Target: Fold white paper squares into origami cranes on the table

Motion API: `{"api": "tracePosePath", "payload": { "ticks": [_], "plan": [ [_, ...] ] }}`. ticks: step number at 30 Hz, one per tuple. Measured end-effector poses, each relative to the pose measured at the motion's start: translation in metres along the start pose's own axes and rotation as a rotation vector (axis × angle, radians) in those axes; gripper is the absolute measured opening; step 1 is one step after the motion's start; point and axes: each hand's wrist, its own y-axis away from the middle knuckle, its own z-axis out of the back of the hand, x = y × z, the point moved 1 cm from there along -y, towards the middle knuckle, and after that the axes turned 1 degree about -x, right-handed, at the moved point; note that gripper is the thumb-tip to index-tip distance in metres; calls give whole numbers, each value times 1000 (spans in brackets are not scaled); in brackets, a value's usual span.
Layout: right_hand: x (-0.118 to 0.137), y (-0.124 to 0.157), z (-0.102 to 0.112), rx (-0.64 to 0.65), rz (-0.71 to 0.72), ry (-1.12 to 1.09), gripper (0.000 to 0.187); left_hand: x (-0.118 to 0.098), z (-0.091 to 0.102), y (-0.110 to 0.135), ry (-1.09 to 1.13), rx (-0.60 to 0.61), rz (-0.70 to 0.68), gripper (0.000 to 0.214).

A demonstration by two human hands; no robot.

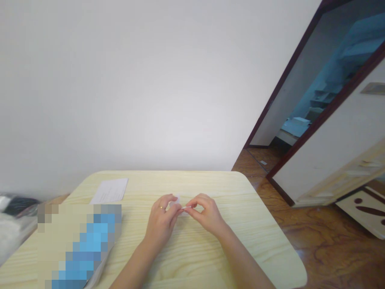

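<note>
Both hands meet above the middle of a pale wooden table [192, 257]. My left hand [161, 220], with a ring on one finger, pinches a small white piece of paper or film [177, 202]. Much of that piece is hidden by my fingers, and I cannot tell exactly what it is. My right hand [204, 212] pinches a thin white strip or stick [186, 208] at the piece's right side. The fingertips of my two hands nearly touch.
A white paper sheet [110, 190] lies at the table's far edge. A pixelated blue-and-beige patch [80, 245] hides the left front of the tabletop. A wall rises behind the table. An open door [325, 136] and wooden floor [315, 224] lie to the right.
</note>
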Motion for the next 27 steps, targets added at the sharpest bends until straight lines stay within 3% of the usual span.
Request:
{"api": "tracePosePath", "payload": {
  "ticks": [14,18,20,24,27],
  "plan": [
    [-7,-1,1,59,-47,-65,10,1,2,-2,21,32,16,11],
    [-13,-2,8,-57,-118,-130,16,4,3,-2,26,46,47,13],
    [-12,-2,10,-72,-93,-120,12,5,2,-2,36,56,45,12],
    [-4,-1,7,47,25,-46,11,5,0,1,90,76,42,9],
    [-2,-1,5,33,62,3,2,7,-2,2,149,58,150,23]
  ]
}}
